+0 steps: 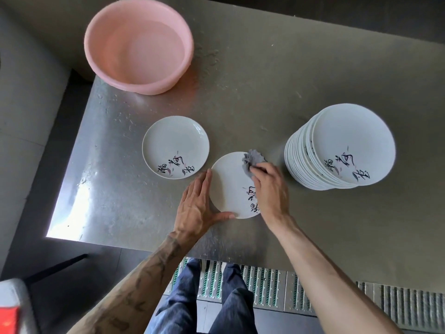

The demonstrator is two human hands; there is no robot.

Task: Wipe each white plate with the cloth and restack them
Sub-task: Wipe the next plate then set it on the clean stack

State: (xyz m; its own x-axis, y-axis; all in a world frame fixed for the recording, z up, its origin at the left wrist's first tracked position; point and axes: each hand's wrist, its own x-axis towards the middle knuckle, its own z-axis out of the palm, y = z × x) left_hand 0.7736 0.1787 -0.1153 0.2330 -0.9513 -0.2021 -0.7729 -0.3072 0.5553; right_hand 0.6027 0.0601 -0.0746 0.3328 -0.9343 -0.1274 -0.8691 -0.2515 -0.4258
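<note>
A white plate [228, 184] with dark brush lettering lies flat on the steel table in front of me. My right hand [269, 189] grips a crumpled grey cloth [251, 160] and presses it on the plate's far right part. My left hand [196, 203] lies flat against the plate's left rim, fingers straight along the edge and thumb under the near rim. A single plate [174, 145] of the same kind sits to the left of it. At the right stands a tall stack of plates [342, 145].
A pink plastic basin [138, 44] stands at the table's far left corner, partly over the edge. The steel table [120, 189] ends just left of the single plate and close in front of me. Below are my legs and a floor grating [272, 300].
</note>
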